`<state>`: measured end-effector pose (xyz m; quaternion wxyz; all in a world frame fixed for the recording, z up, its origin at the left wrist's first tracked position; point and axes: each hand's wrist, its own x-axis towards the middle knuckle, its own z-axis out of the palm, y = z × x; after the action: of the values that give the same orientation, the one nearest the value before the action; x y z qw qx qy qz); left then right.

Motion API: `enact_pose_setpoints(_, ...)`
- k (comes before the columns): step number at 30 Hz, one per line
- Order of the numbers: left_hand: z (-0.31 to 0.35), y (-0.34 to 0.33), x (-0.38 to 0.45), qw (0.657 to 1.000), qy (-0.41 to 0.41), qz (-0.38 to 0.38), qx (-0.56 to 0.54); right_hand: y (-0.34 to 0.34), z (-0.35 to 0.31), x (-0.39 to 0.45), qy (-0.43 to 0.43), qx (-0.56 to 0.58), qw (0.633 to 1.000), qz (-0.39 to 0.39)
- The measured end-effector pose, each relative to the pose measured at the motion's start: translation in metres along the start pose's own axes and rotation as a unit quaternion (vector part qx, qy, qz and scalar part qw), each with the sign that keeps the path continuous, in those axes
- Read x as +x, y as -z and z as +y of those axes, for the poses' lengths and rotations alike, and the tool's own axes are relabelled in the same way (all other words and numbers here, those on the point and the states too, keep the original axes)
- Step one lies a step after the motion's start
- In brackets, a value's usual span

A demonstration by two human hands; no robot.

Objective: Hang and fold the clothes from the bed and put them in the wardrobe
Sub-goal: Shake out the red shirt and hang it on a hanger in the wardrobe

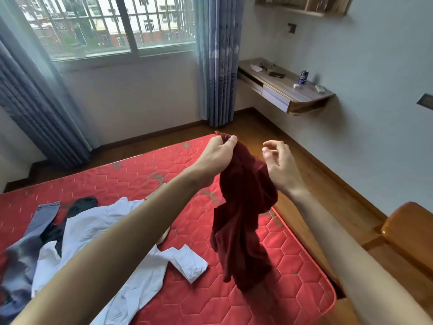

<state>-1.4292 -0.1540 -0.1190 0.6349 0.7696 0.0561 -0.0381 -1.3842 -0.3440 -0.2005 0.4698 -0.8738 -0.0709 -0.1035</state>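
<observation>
While the left hand (219, 152) alone pinches the dangling dark red velvety garment (243, 221) and the right hand (278, 165) hovers loosely curled, holding nothing, at three o'clock, it may slip onto the red quilted mattress (293, 273).

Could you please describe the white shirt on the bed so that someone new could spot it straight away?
Start at the red mattress and look to its near left part, where a few clothes lie in a heap. The white shirt is spread there, one cuffed sleeve reaching right. It is the only white garment, beside grey-blue trousers and a black item.
</observation>
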Motion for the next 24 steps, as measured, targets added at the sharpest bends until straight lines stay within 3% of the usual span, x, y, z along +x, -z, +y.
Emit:
enact_pose_setpoints(4, 0.015, -0.012, 0.002, 0.999, 0.004, 0.033, -0.036, -0.008, -0.010, -0.040, 0.146, -0.006, 0.982, 0.123)
enact_pose_setpoints(6, 0.020, -0.015, 0.002, 0.997, 0.013, 0.052, -0.052, -0.012, -0.016, -0.052, 0.189, -0.070, 0.974, 0.105)
enact_pose_setpoints(9, 0.027, -0.019, 0.003, 0.995, 0.016, 0.065, -0.079, -0.017, -0.019, -0.055, 0.178, -0.184, 0.965, 0.061)
enact_pose_setpoints(12, 0.033, -0.020, 0.001, 0.989, 0.021, 0.091, -0.116, -0.021, -0.016, -0.053, 0.174, -0.223, 0.958, 0.041)
enact_pose_setpoints(17, 0.036, -0.015, 0.002, 0.975, 0.077, 0.105, -0.183, -0.021, -0.011, -0.050, 0.151, -0.100, 0.983, 0.002)
enact_pose_setpoints(20, 0.040, -0.008, -0.001, 0.977, 0.078, 0.070, -0.184, -0.017, -0.021, -0.048, 0.076, 0.048, 0.996, -0.014)
enact_pose_setpoints(24, 0.031, 0.008, 0.003, 0.971, 0.081, 0.053, -0.217, 0.001, -0.039, -0.036, -0.019, 0.221, 0.975, -0.032)
